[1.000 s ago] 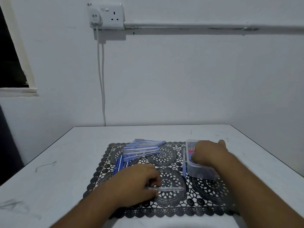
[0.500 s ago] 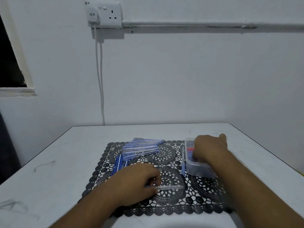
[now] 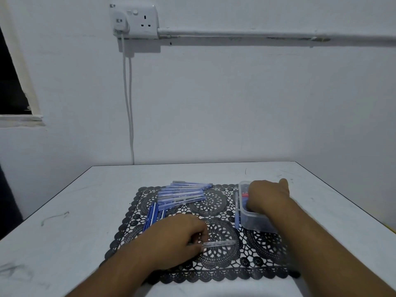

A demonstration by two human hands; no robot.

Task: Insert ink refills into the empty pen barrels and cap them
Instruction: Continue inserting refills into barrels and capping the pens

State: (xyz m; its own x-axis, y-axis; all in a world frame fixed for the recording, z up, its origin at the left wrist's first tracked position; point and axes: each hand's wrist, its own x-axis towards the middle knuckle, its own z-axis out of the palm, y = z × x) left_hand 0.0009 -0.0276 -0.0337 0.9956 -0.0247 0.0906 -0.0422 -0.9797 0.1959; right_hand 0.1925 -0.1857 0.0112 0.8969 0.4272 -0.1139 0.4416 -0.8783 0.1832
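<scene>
A smooth white table (image 3: 64,211) with faint scuffs is carrying a black lace-patterned mat (image 3: 216,211), cut through with round doily shapes and a scalloped edge. On the mat's right side a clear, round-cornered plastic box (image 3: 257,221) is sitting with red and blue pieces showing inside, and the right hand (image 3: 265,195) is reaching down into it, fingers curled out of sight, so whether they are gripping anything cannot be told. A row of capped blue pens (image 3: 182,192) is lying at the mat's far left, with thin blue refills (image 3: 153,215) fanned just below them. Near the mat's front, the left hand (image 3: 173,239) is pinching one end of a clear, slim empty barrel (image 3: 220,243), which is lying flat on the lace. Compared with a second ago, the right hand is sitting slightly deeper in the box, while the left is keeping the same hold.
</scene>
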